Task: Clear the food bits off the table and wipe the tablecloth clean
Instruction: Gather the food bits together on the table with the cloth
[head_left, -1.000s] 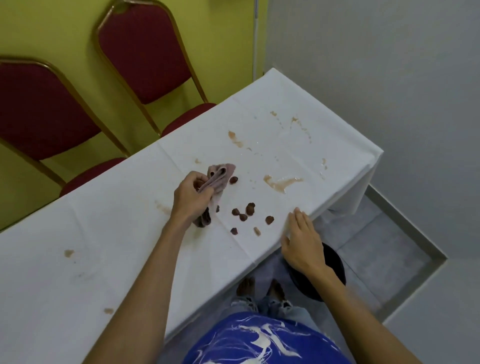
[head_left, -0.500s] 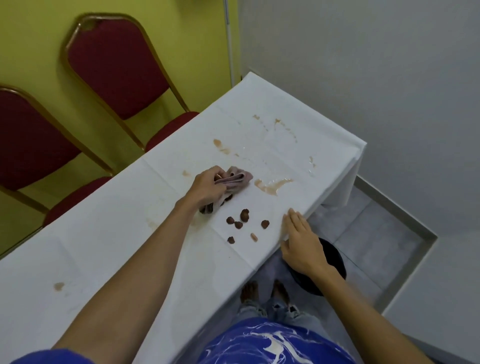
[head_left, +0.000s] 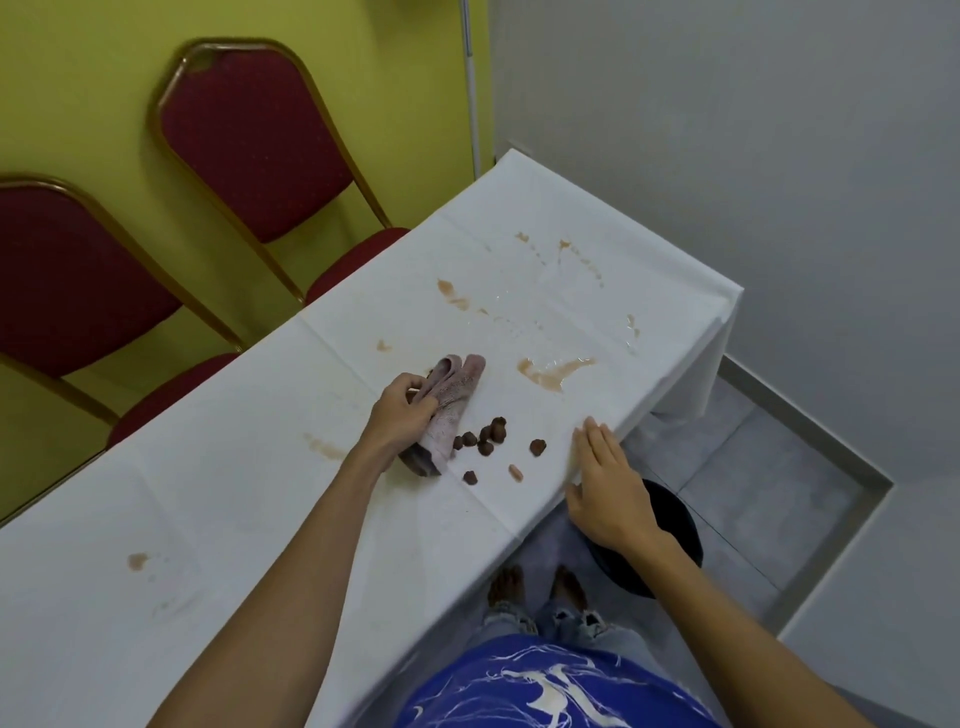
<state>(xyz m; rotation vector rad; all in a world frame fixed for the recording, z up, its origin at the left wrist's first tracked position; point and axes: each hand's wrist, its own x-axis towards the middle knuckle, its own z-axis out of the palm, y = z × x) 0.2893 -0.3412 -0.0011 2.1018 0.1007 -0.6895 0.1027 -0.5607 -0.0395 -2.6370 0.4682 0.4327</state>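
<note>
A long table wears a white tablecloth (head_left: 270, 467) marked with brown stains (head_left: 550, 371). Several dark brown food bits (head_left: 488, 439) lie near its front edge. My left hand (head_left: 402, 415) grips a folded pinkish cloth (head_left: 449, 410), which touches the tablecloth just left of the bits. My right hand (head_left: 605, 486) rests flat, fingers straight, along the table's front edge to the right of the bits. Below that hand a black bowl (head_left: 670, 540) shows on the floor side, partly hidden by my wrist.
Two red chairs with gold frames (head_left: 249, 135) stand behind the table against a yellow wall. A grey wall runs along the right. The table's right end (head_left: 722, 332) drops to a grey tiled floor. My feet (head_left: 537, 587) stand under the front edge.
My left hand has drawn the cloth down toward the food bits, so its lower end now reaches them. My right hand has kept its place at the table edge.
</note>
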